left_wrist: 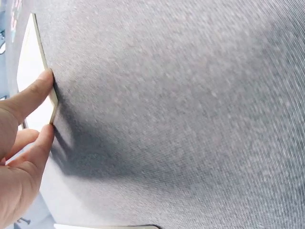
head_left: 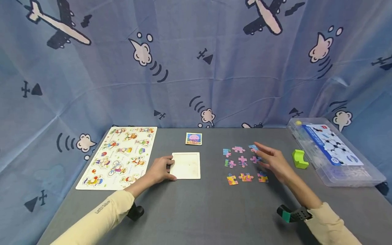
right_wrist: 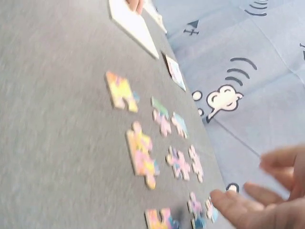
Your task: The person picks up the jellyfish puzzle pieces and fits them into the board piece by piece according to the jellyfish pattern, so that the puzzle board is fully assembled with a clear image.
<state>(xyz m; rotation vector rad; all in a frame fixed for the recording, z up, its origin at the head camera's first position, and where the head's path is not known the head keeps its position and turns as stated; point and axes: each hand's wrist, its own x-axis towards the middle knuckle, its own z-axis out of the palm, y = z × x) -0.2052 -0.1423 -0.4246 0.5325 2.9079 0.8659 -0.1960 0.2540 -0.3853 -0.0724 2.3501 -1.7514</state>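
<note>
A white square puzzle tray (head_left: 185,165) with a raised border lies flat on the table. My left hand (head_left: 160,169) holds it at its left side, the thumb near the lower left corner and a finger higher up; in the left wrist view, two fingertips press on the edge of the tray (left_wrist: 35,71). Several colourful jigsaw pieces (head_left: 246,177) lie apart in rows to the right. Over the right end of these rows hovers my right hand (head_left: 274,163), fingers loosely spread, fingertips close to a blue and pink piece (head_left: 253,148). Nothing shows between its fingers.
A small picture card (head_left: 194,139) with a pink figure lies behind the tray. A large illustrated board (head_left: 117,156) occupies the left side. At the right are a green curved block (head_left: 300,159) and a clear plastic case (head_left: 337,153). A patterned blue curtain (head_left: 196,68) hangs behind the table.
</note>
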